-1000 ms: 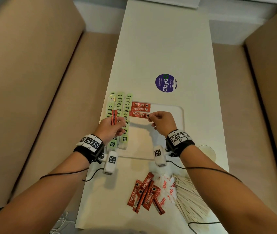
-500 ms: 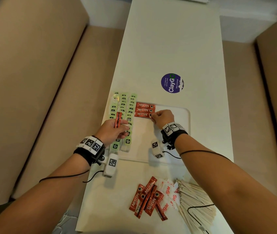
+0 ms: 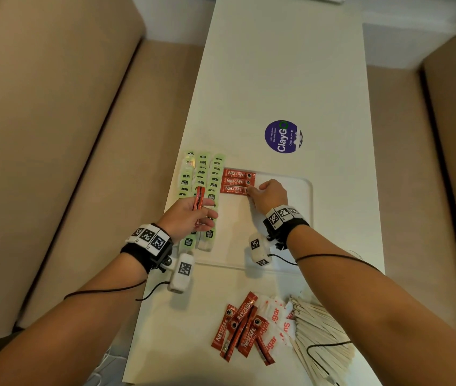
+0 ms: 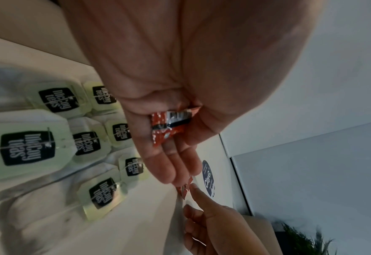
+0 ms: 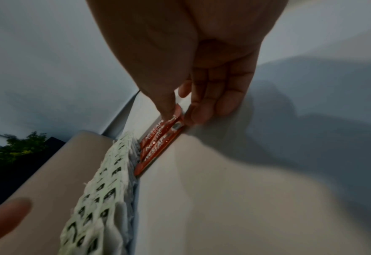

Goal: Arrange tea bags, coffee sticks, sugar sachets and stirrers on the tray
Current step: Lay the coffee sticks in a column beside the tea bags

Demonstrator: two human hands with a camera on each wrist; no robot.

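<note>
From the head camera I look down at a long white table [image 3: 276, 65] between two beige benches. A white tray [image 3: 308, 207] lies across it. Three rows of green tea bags [image 3: 201, 174] run along the tray's left side. Just right of them, three red Nescafe coffee sticks [image 3: 236, 181] lie flat, side by side. My right hand [image 3: 270, 195] rests at their right ends, thumb and forefinger pinching the end of the nearest stick. My left hand [image 3: 187, 217] hovers over the tea bags, fingers curled around a small bundle of coffee sticks [image 3: 199, 198] standing upright. Near the table's front edge sit a loose heap of coffee sticks [image 3: 238, 328], white sugar sachets [image 3: 279, 321] and a fan of wooden stirrers [image 3: 321, 332]. A round purple ClayGo sticker [image 3: 283, 136] lies beyond the tray.

From the left wrist camera, the left hand [image 4: 180, 86] grips the lower ends of the bundle [image 4: 169, 126] against the palm. Tea bags labelled McCoy teas [image 4: 27, 148] lie below.

From the right wrist camera, the right hand [image 5: 197, 69] pinches the end of the nearest stick in the tray's row [image 5: 158, 143], beside the tea bags [image 5: 106, 186].
</note>
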